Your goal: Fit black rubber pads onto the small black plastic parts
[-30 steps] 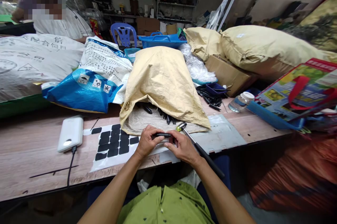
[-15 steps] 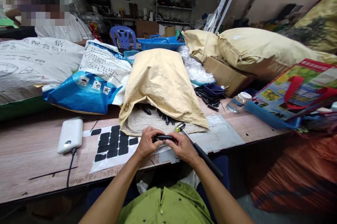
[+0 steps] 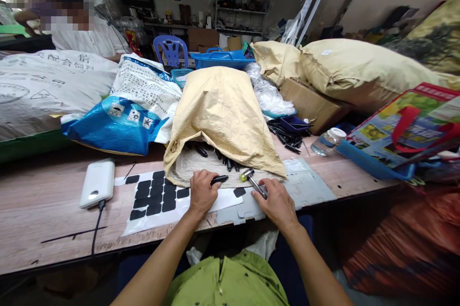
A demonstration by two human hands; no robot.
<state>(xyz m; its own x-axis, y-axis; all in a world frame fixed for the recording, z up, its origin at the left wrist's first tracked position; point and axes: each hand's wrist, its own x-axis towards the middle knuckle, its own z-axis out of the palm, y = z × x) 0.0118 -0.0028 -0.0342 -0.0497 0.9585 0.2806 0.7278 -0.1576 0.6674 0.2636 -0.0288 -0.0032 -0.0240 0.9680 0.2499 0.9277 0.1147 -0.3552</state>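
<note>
My left hand (image 3: pixel 202 192) is closed around a slim black pen-like piece (image 3: pixel 219 179), whose tip sticks out to the right past the fingers. Over on the right, my right hand (image 3: pixel 276 201) has its thumb and fingers about the metal shaft of a small hammer (image 3: pixel 257 186). The hammer's head, with a yellow face, lies at the mouth of a tan woven sack (image 3: pixel 219 105). More black pen-like pieces (image 3: pixel 230 164) show inside that opening. Below my hands is a white sheet (image 3: pixel 158 217) bearing several black rounded stickers.
A white power bank (image 3: pixel 97 184) with a cable sits at left. Behind are a blue-and-white sack (image 3: pixel 108 121), a heap of black pieces (image 3: pixel 285 134), a clear jar (image 3: pixel 327 141) and a blue tray (image 3: pixel 377 161) with a colourful bag. A co-worker (image 3: pixel 82 40) is at the far left.
Both hands were together on the black piece. My right hand has let go and moved right onto the hammer; the left keeps the piece, slightly raised.
</note>
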